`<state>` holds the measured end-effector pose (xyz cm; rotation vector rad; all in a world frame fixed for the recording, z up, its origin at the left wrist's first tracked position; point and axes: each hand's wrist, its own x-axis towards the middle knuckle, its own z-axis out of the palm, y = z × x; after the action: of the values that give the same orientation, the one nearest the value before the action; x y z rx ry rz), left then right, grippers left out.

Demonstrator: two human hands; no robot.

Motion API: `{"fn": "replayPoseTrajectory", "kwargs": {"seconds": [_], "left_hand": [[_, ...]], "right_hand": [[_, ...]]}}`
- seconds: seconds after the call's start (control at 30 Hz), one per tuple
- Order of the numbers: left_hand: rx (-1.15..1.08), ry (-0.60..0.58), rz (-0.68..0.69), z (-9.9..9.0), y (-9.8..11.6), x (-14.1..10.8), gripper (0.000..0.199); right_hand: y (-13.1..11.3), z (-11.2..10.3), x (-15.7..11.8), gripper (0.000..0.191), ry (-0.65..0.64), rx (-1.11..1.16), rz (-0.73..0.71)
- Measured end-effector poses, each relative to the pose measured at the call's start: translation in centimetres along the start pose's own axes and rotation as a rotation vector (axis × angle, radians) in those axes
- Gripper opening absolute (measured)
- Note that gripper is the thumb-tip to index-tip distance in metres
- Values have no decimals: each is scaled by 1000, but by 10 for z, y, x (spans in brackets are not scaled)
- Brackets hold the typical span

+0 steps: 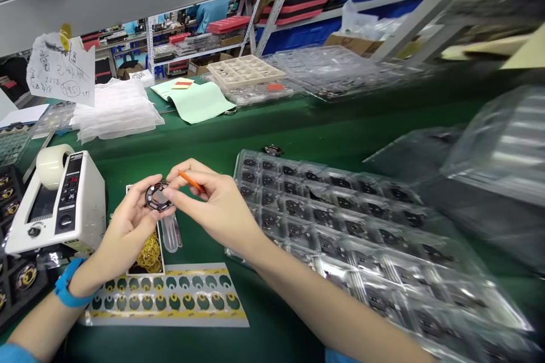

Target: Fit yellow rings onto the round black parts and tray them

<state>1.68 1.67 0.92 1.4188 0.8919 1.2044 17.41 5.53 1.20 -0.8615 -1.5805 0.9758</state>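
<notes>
Head view shows two bare hands meeting above a green bench (272, 317). As far as I can make out, the left hand (133, 227) has a dark ring (157, 197) between fingers and thumb, over a box (145, 275) of yellow bits (149, 255). The right hand (215, 198) has an orange stick (191, 182) caught in its curled fingers, its thumb laid on the ring's right side.

The ring looks held by fingertips alone, so a hard push from that thumb, or a slack left grip, could send it down among the bits. The stick's free end juts out, and a twist of the wrist might scrape something. The right forearm passes close to a clear tray (240, 155) of small parts; a careless elbow could jog them. Likewise, the left forearm crosses one end of a sticker sheet (170, 323) and might drag it. One loose part (273, 150) by the tray's far edge looks easy to knock.

From here the ring's back is hidden and the thumb covers some of its face; whether its pale middle is film or solid I cannot tell. The stick's other end vanishes into the fist. Fingers cover the box's far end, and the tray's right side blurs.
</notes>
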Motion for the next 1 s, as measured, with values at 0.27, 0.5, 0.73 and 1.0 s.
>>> {"fn": "replayPoseTrajectory", "kwargs": {"seconds": [0.27, 0.5, 0.73, 1.0], "left_hand": [[-66, 6, 8, 3, -2, -1, 33], [-20, -5, 14, 0, -5, -1, 33], [63, 66, 61, 3, -10, 0, 27], [69, 253, 162, 11, -16, -1, 14]], "right_hand": [[0, 1, -1, 14, 4, -3, -15], [8, 4, -5, 13, 44, -117, -152], [14, 9, -7, 14, 85, -263, -337], [20, 16, -14, 11, 163, -377, -465]]}}
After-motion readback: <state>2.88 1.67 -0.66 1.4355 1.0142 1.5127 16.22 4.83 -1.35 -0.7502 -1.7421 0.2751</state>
